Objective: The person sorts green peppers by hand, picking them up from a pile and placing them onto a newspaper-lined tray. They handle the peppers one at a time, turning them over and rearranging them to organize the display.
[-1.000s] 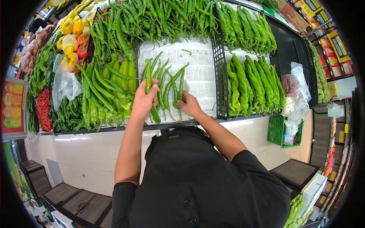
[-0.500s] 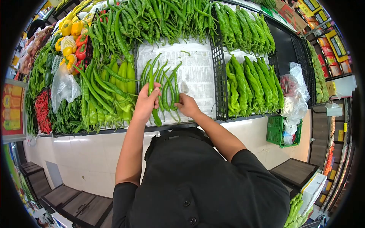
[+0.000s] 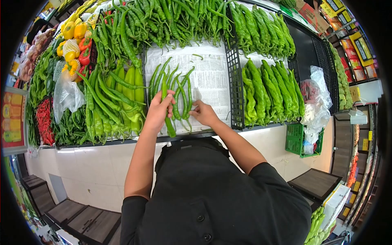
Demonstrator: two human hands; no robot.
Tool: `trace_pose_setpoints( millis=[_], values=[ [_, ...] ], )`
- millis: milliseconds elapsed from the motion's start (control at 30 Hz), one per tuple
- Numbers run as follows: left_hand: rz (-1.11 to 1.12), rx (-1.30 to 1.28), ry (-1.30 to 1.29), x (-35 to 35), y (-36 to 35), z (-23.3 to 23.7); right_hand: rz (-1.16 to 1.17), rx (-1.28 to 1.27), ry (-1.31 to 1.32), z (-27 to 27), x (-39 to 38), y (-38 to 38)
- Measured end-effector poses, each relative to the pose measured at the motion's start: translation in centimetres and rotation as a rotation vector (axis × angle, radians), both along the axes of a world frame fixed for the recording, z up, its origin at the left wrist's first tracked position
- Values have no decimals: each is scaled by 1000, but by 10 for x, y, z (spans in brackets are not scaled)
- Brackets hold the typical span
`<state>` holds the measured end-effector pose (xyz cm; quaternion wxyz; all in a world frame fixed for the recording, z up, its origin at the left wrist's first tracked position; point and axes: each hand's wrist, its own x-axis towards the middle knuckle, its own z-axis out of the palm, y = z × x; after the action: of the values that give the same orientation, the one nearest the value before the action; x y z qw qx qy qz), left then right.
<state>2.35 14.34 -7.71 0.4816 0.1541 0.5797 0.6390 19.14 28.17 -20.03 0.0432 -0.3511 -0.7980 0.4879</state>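
Note:
My left hand (image 3: 159,110) is closed around a long green chili pepper (image 3: 164,86), its tip pointing away from me and its thicker end showing below the fingers. Beneath and beside it, several slender green chili peppers (image 3: 178,98) lie side by side on newspaper (image 3: 212,81). My right hand (image 3: 204,113) is at the right side of this row, close to the outermost pepper (image 3: 189,92). Its thumb and index finger are bent and slightly apart, with no pepper visible between them. Whether the fingertips touch that pepper is hard to see.
A heap of green chilies (image 3: 175,20) lies behind the newspaper. Thicker peppers (image 3: 126,90) lie left. A black crate wall (image 3: 234,81) separates the newspaper from neat rows of wrinkled green peppers (image 3: 271,92). A green basket (image 3: 295,139) stands at the lower right.
My right hand has shifted slightly right, away from the outermost pepper. My left hand keeps its hold on the chili pepper, nearly in the same place.

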Motion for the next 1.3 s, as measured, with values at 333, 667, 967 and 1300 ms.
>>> trace_pose_setpoints(
  millis=[333, 667, 967, 1300],
  values=[
    [37, 259, -220, 21, 39, -5, 186, -296, 345, 100, 9, -4],
    [-168, 19, 695, 21, 53, -63, -152, -24, 357, 62, 24, 23],
    [-400, -498, 1168, 37, 41, -84, -182, -72, 325, 9, 20, 49],
    [-309, -523, 1075, 42, 55, -77, -234, -171, 387, 3, 28, 51]
  ],
)
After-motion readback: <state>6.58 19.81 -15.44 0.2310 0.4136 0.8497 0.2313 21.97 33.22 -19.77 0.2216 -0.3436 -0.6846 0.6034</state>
